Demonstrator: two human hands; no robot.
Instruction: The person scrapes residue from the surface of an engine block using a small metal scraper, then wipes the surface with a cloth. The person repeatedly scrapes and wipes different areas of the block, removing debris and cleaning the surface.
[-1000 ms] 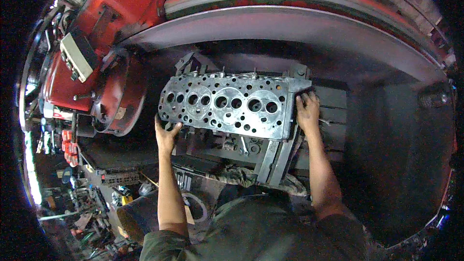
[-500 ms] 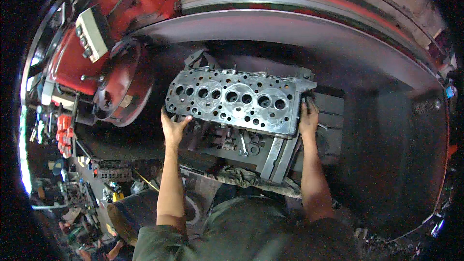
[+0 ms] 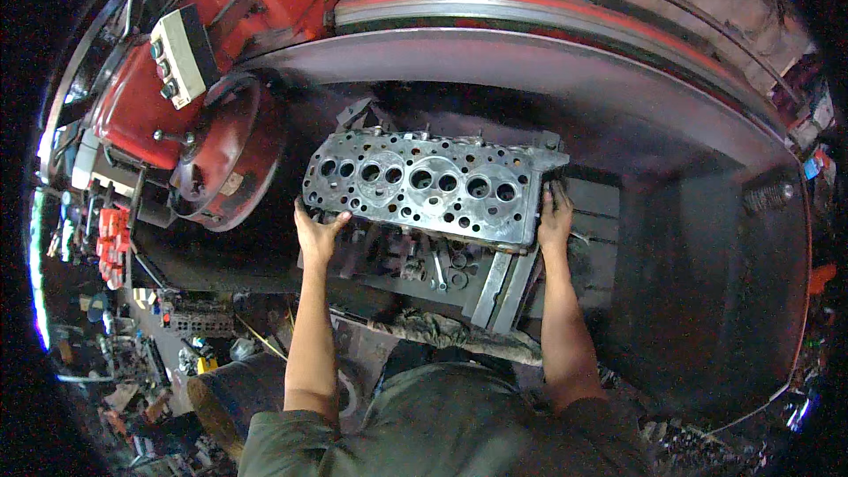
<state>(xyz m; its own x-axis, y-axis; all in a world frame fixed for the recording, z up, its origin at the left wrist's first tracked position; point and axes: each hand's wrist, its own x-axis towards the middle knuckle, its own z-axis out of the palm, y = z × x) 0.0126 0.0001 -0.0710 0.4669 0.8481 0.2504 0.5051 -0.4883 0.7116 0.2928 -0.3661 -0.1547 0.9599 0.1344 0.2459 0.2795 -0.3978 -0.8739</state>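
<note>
A grey metal cylinder head, its flat face up with a row of round ports and many smaller holes, lies between my two hands. My left hand grips its near left corner, the thumb on the front edge and the fingers partly hidden beneath the end. Against its right end rests my right hand, fingers pointing away from me along that side. Its thumb does not show clearly. Under the cylinder head, two parallel metal bars stick out towards me.
A spanner and some metal rings lie on the machine bed near the front edge. A crumpled cloth hangs along that edge. Left are a red wheel guard and a control box with buttons. Right is a slotted plate.
The view has shifted slightly. The cylinder head stays between my hands with almost no movement; the fingers of my right hand look a little straighter along its end.
</note>
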